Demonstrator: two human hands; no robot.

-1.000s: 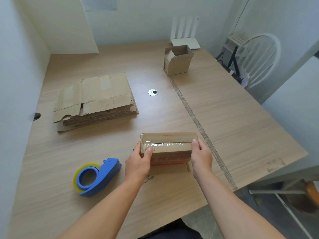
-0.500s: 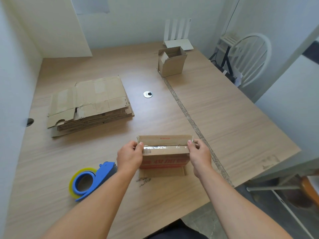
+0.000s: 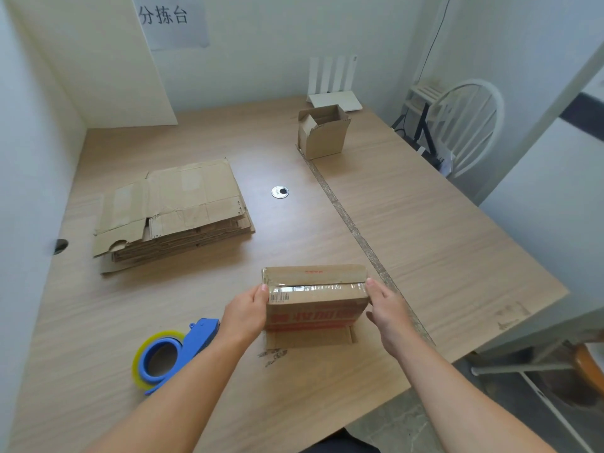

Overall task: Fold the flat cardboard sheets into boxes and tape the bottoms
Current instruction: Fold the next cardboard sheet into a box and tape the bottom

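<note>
Across pretty much the whole frame there's a big wooden table (image 3: 425,240), with a seam strip running diagonally from the upper middle down toward the lower right. Left of centre sits a stack of flat cardboard sheets (image 3: 183,204), a bit messy, with the top sheet hanging out over the left side. At the upper right edge, off the table, there's a white chair (image 3: 467,122).

The box (image 3: 315,305) being worked on is in the lower middle of the frame. It stands bottom-up on the table with a strip of clear tape (image 3: 317,287) running across the closed flaps, and one loose flap lies flat on the table on the near side. A second box (image 3: 323,135) stands open-topped in the upper middle, right at the far end of the seam.

The blue tape dispenser (image 3: 176,351) with its yellowish roll lies at lower left, just beside the left forearm.

The left hand (image 3: 245,313) grips the left end of the taped box, thumb up on the top corner. The right hand (image 3: 387,308) holds the right end the same way, thumb tip by the tape end.

A small round metal grommet (image 3: 280,192) sits in the table between the stack and the seam.
</note>
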